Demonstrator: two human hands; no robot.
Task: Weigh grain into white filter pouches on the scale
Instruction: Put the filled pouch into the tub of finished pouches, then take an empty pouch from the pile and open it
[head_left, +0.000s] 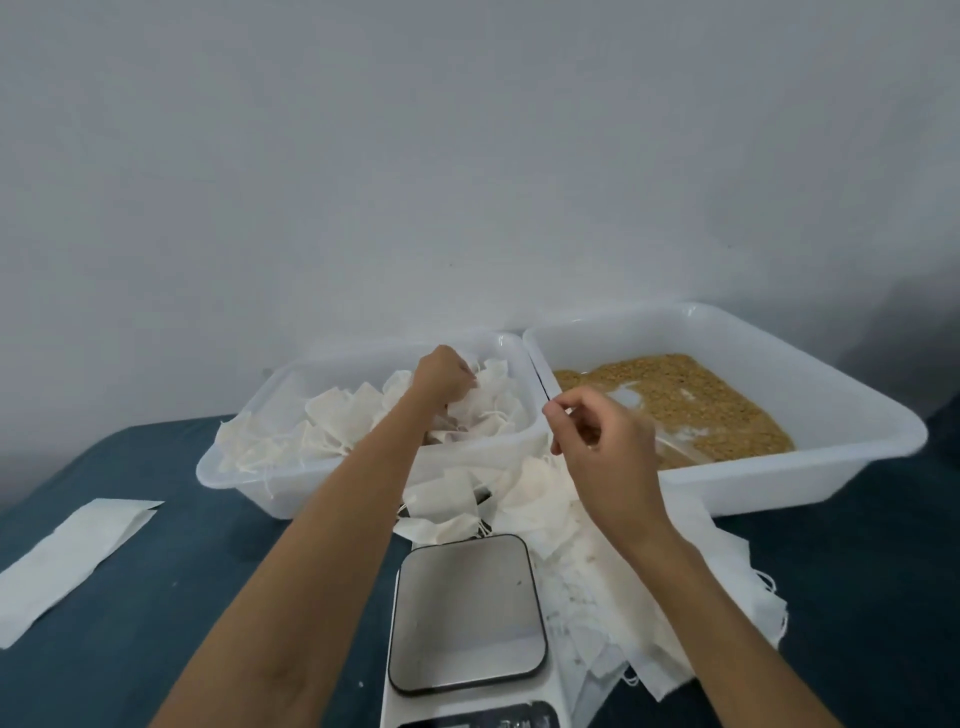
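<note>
My left hand (444, 379) reaches into the left white bin (234, 470), its fingers curled into a filter pouch (491, 387) on top of the heap of several pouches there. My right hand (605, 441) hovers over the gap between the two bins with its fingers curled and thumb and forefinger close together; whether it pinches anything is unclear. Brown grain (711, 405) covers part of the floor of the right white bin (857, 410). The scale (465, 613) sits near me, and its grey plate is bare.
A loose pile of flat empty pouches (597, 577) lies between the scale and the right bin and spills toward the right. A long white strip (67, 561) lies on the dark blue table cover (208, 597) at the left. A grey wall stands behind the bins.
</note>
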